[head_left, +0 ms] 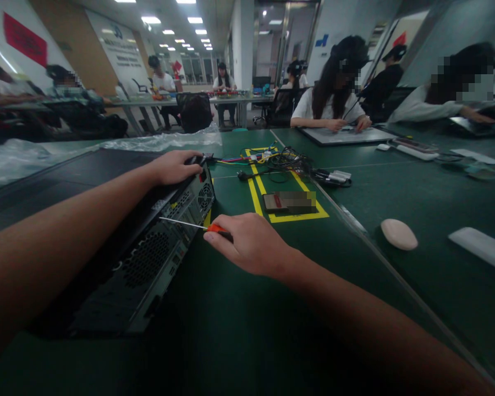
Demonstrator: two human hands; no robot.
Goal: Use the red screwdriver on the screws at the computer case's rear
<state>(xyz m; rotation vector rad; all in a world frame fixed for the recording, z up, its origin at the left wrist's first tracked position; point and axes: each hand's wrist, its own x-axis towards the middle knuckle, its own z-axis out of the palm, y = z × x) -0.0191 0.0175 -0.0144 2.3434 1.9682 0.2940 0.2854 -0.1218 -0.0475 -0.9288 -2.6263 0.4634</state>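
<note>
A black desktop computer case lies on its side on the green table, its rear panel with vents and a fan grille facing me. My left hand rests on the case's far top corner, fingers curled over it. My right hand is closed round a screwdriver with an orange handle. The thin metal shaft points left, and its tip touches the rear panel near the fan grille.
A yellow taped rectangle on the table holds a flat drive-like part and a tangle of coloured cables. A pink oval object and a white bar lie to the right. Clear plastic wrap lies behind. Other people sit at nearby tables.
</note>
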